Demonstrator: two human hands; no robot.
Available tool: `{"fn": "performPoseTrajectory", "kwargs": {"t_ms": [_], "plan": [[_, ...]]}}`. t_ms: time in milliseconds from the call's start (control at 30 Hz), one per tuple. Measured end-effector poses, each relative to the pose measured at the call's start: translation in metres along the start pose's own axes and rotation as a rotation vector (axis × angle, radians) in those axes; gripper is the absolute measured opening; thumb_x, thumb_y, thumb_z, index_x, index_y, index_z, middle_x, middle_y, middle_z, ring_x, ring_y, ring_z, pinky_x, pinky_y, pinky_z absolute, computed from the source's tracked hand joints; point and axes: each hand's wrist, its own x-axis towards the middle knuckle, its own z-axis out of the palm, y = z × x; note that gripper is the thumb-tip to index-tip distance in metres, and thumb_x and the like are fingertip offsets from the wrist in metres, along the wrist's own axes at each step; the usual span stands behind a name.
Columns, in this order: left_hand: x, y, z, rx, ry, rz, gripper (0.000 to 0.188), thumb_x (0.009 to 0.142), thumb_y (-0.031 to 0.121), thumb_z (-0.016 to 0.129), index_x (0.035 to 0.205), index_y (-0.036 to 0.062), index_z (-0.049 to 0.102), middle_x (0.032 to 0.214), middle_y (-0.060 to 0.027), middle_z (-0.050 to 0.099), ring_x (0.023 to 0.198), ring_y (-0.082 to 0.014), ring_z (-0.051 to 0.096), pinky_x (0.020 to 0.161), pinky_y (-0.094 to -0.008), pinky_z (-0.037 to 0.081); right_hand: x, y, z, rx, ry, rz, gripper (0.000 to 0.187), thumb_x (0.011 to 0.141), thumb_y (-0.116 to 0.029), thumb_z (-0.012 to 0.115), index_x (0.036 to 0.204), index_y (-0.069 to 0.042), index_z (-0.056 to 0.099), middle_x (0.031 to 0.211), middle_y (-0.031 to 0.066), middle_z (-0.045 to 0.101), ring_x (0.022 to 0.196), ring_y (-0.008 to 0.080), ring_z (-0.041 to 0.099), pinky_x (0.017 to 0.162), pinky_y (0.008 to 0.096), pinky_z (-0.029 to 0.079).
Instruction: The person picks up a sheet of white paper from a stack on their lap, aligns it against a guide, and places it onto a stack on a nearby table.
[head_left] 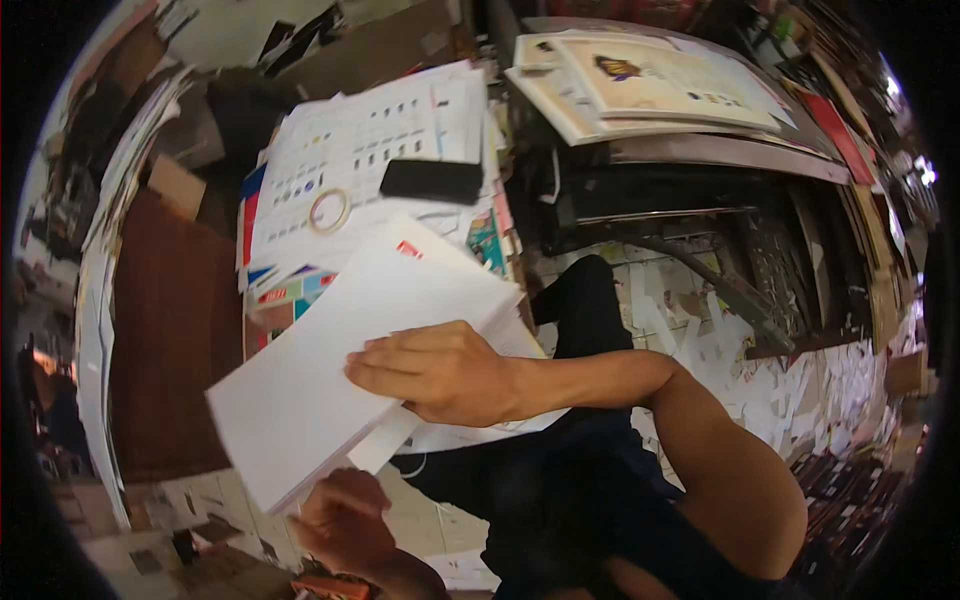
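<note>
A thick stack of white paper sheets (300, 380) lies aslant in front of me, with a small red mark near its far edge. My right hand (440, 375) rests flat on top of it, fingers stretched out together toward the left. More white paper shows beneath the stack, near my lap. My left hand (345, 520) is at the stack's near lower corner, with its fingers curled. It is blurred, and I cannot see whether it touches or grips the sheets.
Beyond the stack, a black phone (432, 181) and a tape roll (329, 212) lie on printed sheets (375, 115). Large printed boards (670, 85) sit on a dark machine (650, 190) at the far right. Paper scraps (740, 400) litter the tiled floor. A brown panel (175, 340) stands left.
</note>
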Motion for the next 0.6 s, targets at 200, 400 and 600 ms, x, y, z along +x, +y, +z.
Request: {"fn": "performPoseTrajectory", "kwargs": {"t_ms": [200, 400, 600], "plan": [[0.09, -0.06, 0.061, 0.189, 0.098, -0.231, 0.065, 0.097, 0.052, 0.044, 0.139, 0.0023, 0.039, 0.136, -0.0157, 0.047, 0.123, -0.0262, 0.046, 0.098, -0.0406, 0.04, 0.04, 0.004, -0.11, 0.633, 0.65, 0.539, 0.024, 0.093, -0.016, 0.066, 0.104, 0.005, 0.066, 0.091, 0.0082, 0.072, 0.081, 0.0102, 0.064, 0.073, 0.0265, 0.051], [0.199, -0.048, 0.199, 0.025, -0.4, 0.049, 0.055, 0.095, 0.03, 0.063, 0.131, -0.0072, 0.046, 0.127, -0.0134, 0.054, 0.114, -0.0188, 0.054, 0.099, -0.0348, 0.042, 0.057, 0.042, -0.208, 1.115, 1.137, 0.186, 0.031, 0.095, -0.016, 0.061, 0.121, -0.002, 0.056, 0.12, 0.01, 0.062, 0.108, 0.0211, 0.061, 0.092, 0.0383, 0.051], [0.259, -0.075, 0.333, 0.137, -0.535, 0.173, 0.046, 0.087, 0.029, 0.073, 0.111, -0.0091, 0.062, 0.102, -0.0124, 0.068, 0.089, -0.0154, 0.062, 0.08, -0.0303, 0.05, 0.01, 0.125, -0.286, 0.87, 1.408, 0.102, 0.034, 0.095, -0.022, 0.062, 0.121, 0.0, 0.056, 0.121, 0.0101, 0.062, 0.11, 0.022, 0.06, 0.093, 0.0395, 0.051]]}}
